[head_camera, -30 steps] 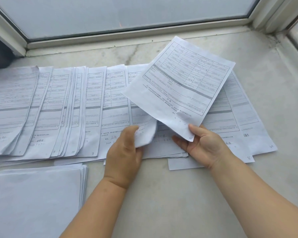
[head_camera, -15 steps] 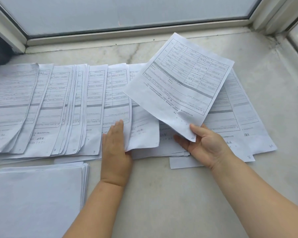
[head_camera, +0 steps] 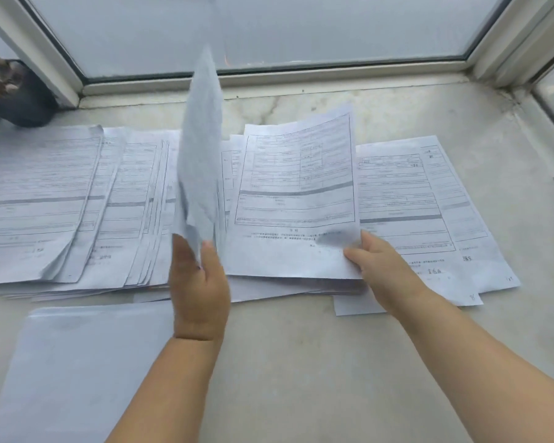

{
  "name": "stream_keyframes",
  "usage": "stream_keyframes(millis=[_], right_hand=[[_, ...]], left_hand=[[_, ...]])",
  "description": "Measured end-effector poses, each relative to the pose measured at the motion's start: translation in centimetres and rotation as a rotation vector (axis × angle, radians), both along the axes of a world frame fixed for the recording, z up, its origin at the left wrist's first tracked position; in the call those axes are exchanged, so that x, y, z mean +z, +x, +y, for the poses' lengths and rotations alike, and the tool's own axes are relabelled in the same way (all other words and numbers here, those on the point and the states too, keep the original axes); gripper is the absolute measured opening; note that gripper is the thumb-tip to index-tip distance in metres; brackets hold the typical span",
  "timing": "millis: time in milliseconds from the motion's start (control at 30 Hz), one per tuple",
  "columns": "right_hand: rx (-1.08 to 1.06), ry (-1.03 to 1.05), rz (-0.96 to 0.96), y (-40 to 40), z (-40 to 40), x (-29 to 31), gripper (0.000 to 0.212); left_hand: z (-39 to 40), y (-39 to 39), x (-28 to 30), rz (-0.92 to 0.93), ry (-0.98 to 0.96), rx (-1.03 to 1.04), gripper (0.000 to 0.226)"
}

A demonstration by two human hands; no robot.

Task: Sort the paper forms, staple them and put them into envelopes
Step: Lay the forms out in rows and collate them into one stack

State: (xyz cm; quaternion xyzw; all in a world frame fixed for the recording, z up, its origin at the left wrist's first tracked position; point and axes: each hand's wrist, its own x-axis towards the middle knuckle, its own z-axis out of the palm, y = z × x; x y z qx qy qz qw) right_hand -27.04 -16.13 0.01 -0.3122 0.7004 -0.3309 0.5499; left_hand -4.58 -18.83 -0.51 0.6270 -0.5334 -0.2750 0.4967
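Right now both hands are on paper at the middle of the fanned row of forms (head_camera: 77,203), which runs left to right across the stone counter (head_camera: 301,362) under the window. Left hand (head_camera: 199,289) pinches the lower edge of a lifted sheet (head_camera: 202,155); thumb and fingers are closed on it, and the sheet stands nearly on edge, blank back showing, long axis pointing up and away toward the glass. Right hand (head_camera: 384,273) holds the lower right corner of a printed form (head_camera: 298,199), thumb on top, fingers mostly hidden under the paper; that form lies almost flat, slightly raised, long axis running away from the person, just right of the upright sheet and touching or nearly touching it at the bottom.

Key relation: the printed form sits directly right of the left-hand grip, over the middle stack, so the right hand is the nearer one to place or slide it. More forms (head_camera: 429,212) lie flat further right. Blank-side pile (head_camera: 77,362) sits near left, well apart from both grips. Sorting step judged in progress; no stapler or envelope visible.
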Motion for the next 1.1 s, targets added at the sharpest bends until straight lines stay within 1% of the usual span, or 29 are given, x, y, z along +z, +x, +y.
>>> stream_keyframes(millis=[67, 100, 133, 200, 233, 267, 300, 400, 433, 533, 600, 700, 733, 767, 833, 867, 900, 1000, 1033, 1100], right_hand=[[0.056, 0.023, 0.067, 0.2, -0.2, 0.1, 0.029], [0.086, 0.031, 0.099, 0.3, -0.2, 0.1, 0.030], [0.113, 0.033, 0.143, 0.4, -0.3, 0.1, 0.032], [0.157, 0.040, 0.218, 0.6, -0.6, 0.1, 0.036], [0.175, 0.048, 0.226, 0.7, -0.8, 0.3, 0.035], [0.187, 0.056, 0.214, 0.7, -1.0, 0.4, 0.029], [0.183, 0.063, 0.185, 0.5, -1.2, 0.4, 0.027], [0.117, 0.097, 0.092, -0.1, -1.6, 0.5, 0.033], [0.121, 0.101, 0.089, -0.1, -1.7, 0.7, 0.034], [0.191, 0.113, 0.188, 0.1, -2.2, 0.8, 0.033], [0.218, 0.133, 0.251, 0.5, -2.5, 0.7, 0.034], [0.270, 0.170, 0.294, 0.7, -3.1, 0.5, 0.024], [0.276, 0.177, 0.294, 0.7, -3.1, 0.4, 0.023], [0.251, 0.174, 0.281, 0.7, -3.1, 0.3, 0.022], [0.105, 0.139, 0.236, 0.5, -2.9, -0.1, 0.020], [0.003, 0.101, 0.230, 0.4, -2.7, -0.2, 0.019], [-0.090, 0.054, 0.278, 0.4, -2.3, 0.0, 0.018], [-0.237, -0.087, 0.541, 0.7, -0.1, 1.3, 0.008], [-0.252, -0.124, 0.570, 1.4, 1.2, 2.0, 0.008], [-0.197, -0.143, 0.514, 3.3, 4.4, 2.9, 0.016]], left_hand=[[-0.1, 0.6, -1.4, -0.152, -0.087, -0.362, 0.062], [-0.3, 0.9, -2.1, -0.238, -0.060, -0.499, 0.070], [-0.5, 1.2, -2.9, -0.341, -0.010, -0.584, 0.075], [-0.7, 1.5, -3.9, -0.549, 0.052, -0.694, 0.075], [-0.6, 1.5, -4.4, -0.615, 0.070, -0.735, 0.076], [-0.6, 1.5, -4.7, -0.642, 0.083, -0.759, 0.078], [-0.6, 1.6, -4.9, -0.643, 0.081, -0.768, 0.078], [-0.8, 1.8, -5.2, -0.622, -0.045, -0.735, 0.075], [-0.7, 1.8, -5.3, -0.611, -0.065, -0.722, 0.074], [-0.7, 1.9, -5.2, -0.597, -0.048, -0.701, 0.066], [-0.7, 2.0, -5.4, -0.641, -0.031, -0.724, 0.062], [-0.4, 1.9, -5.5, -0.703, 0.052, -0.795, 0.055], [-0.3, 1.9, -5.3, -0.714, 0.094, -0.820, 0.059], [-0.3, 2.0, -5.1, -0.720, 0.128, -0.847, 0.067], [-0.5, 2.2, -4.7, -0.734, 0.164, -0.886, 0.079], [-0.5, 2.3, -4.4, -0.740, 0.158, -0.895, 0.081], [-0.5, 2.4, -4.1, -0.728, 0.143, -0.898, 0.081], [0.4, 3.1, -2.9, -0.652, 0.065, -0.893, 0.065], [1.0, 3.6, -2.7, -0.634, 0.036, -0.892, 0.058], [2.5, 4.8, -2.4, -0.614, -0.011, -0.875, 0.045]])
